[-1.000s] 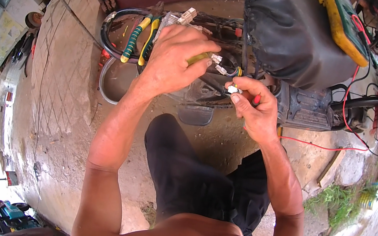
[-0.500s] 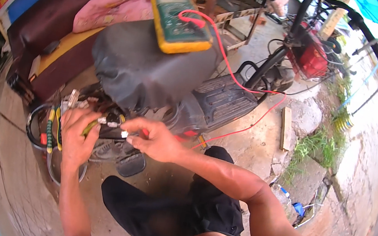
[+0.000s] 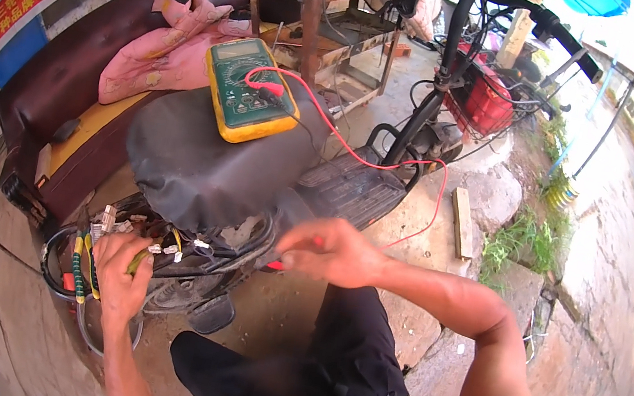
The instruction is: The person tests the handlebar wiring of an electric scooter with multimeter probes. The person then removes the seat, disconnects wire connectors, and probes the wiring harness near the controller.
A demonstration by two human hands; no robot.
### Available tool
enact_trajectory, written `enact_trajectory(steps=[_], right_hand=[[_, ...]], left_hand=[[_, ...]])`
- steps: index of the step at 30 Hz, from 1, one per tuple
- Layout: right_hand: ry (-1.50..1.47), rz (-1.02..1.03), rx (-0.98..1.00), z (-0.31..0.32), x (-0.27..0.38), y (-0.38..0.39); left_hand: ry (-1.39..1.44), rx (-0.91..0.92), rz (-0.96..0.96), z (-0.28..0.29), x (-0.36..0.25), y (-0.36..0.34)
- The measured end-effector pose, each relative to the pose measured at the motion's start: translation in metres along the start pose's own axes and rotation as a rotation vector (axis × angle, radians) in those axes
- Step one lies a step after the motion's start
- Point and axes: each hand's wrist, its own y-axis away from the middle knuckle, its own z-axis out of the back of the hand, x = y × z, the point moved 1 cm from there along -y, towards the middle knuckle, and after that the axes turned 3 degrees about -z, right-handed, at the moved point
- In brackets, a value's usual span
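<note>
My left hand [image 3: 120, 271] is closed around a yellow-green piece [image 3: 138, 262], which looks like wiring, beside a small white connector [image 3: 155, 249] at the scooter's exposed rear. My right hand [image 3: 333, 252] is curled to the right of the wiring, apart from my left. Red shows between its fingers, and the red test lead [image 3: 440, 197] runs to it, so it appears to hold the red probe; the tip is hard to make out. A green and yellow multimeter [image 3: 250, 96] lies on the black scooter seat [image 3: 205, 168], with the lead plugged into it.
Pliers with green and yellow handles [image 3: 79, 268] hang by a black hoop left of my left hand. A maroon sofa [image 3: 33, 103] with a pink cloth [image 3: 152, 60] stands behind the seat. Handlebars [image 3: 562, 38] rise at the far right; a wooden block [image 3: 462, 223] lies on the ground.
My right hand has drawn away to the right from the connectors beside my left hand. My left hand keeps its grip. The view has shifted, showing more of the sofa and the wall sign.
</note>
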Motion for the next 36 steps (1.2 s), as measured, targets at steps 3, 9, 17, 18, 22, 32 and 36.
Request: enact_trajectory(steps=[3,9,17,18,22,32,36], right_hand=[[-0.123,-0.004,-0.065,0.019,0.024,0.004],[0.001,-0.012,-0.131,0.038,0.063,0.002],[0.172,0.246,-0.315,0.038,0.077,-0.037],[0.240,0.232,-0.373,0.042,0.080,-0.040],[0.260,0.317,-0.548,0.057,0.097,-0.050],[0.532,0.312,-0.557,0.073,0.128,-0.101],[0.563,0.259,-0.507,0.078,0.133,-0.107]], left_hand=[[0.008,0.011,-0.015,0.000,-0.004,-0.005],[0.008,0.024,0.027,0.000,-0.006,-0.001],[-0.033,0.001,0.018,0.008,0.003,0.009],[-0.024,0.001,0.008,0.006,-0.001,0.005],[0.029,-0.040,-0.033,-0.005,0.001,-0.006],[0.029,-0.046,0.002,0.003,0.005,0.003],[0.035,-0.053,0.016,0.001,0.004,0.004]])
